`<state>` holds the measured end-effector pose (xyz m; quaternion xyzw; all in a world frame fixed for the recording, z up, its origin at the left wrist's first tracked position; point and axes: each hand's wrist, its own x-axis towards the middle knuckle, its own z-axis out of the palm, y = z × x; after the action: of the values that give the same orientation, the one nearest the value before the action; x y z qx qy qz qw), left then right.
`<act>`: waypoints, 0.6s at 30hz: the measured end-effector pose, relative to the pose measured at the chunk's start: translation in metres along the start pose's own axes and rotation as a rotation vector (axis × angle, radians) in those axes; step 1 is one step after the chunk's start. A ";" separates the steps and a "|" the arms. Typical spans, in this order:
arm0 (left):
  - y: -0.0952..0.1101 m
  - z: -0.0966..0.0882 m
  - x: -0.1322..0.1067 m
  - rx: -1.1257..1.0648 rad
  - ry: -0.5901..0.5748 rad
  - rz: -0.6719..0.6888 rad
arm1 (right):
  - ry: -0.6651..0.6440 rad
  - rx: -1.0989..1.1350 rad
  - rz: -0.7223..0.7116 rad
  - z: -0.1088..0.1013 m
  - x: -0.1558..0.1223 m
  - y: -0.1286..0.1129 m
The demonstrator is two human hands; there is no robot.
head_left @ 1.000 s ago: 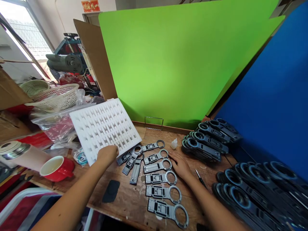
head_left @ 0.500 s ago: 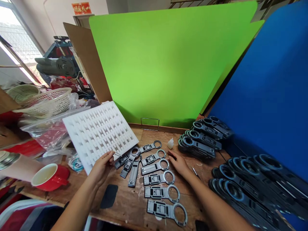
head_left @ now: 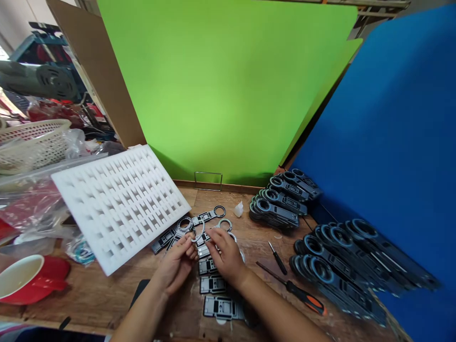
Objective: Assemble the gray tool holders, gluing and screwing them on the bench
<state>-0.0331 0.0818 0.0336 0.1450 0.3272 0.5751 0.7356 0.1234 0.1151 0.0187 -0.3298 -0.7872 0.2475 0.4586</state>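
Note:
My left hand [head_left: 178, 262] is closed, pinching a thin pale ring [head_left: 203, 230] between thumb and forefinger above the table. Close to the ring's right side is my right hand [head_left: 228, 256], its fingers curved and its thumb apart from them; contact with the ring is unclear. Below both hands lie several flat grey-and-black plastic parts with ring-shaped ends, in a column. The nearest such part [head_left: 221, 308] has its ring end hidden by my right forearm. A further part [head_left: 208, 217] lies beyond my hands, beside an overlapping group [head_left: 185, 225] partly covered by my left hand.
A white slotted foam tray [head_left: 121, 199] leans at the left, near a red mug [head_left: 39, 280]. Stacks of dark ring-ended parts [head_left: 281, 216] stand at the right. Two screwdrivers, one small [head_left: 278, 259] and one orange-and-black [head_left: 302, 297], lie beside my right forearm. A green board [head_left: 228, 95] rises behind.
My left hand has moved right, carrying the thin ring over the parts. My right hand has come left from the table to meet it. The view has shifted right.

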 end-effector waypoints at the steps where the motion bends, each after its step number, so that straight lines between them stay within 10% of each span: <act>1: -0.002 0.000 0.002 0.055 0.007 0.025 | 0.015 0.032 0.062 0.000 0.000 0.001; 7: -0.021 -0.014 0.016 0.829 0.133 0.305 | 0.105 0.358 0.464 0.009 0.001 0.003; 11: -0.018 -0.015 0.037 1.509 0.102 0.459 | -0.001 -0.025 0.517 -0.008 0.021 0.031; 18: -0.004 -0.002 0.120 1.863 0.033 0.475 | -0.226 -0.370 0.512 -0.021 0.068 0.089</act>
<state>-0.0168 0.1936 -0.0082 0.7258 0.6251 0.2201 0.1845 0.1436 0.2266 0.0051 -0.5649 -0.7562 0.2427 0.2237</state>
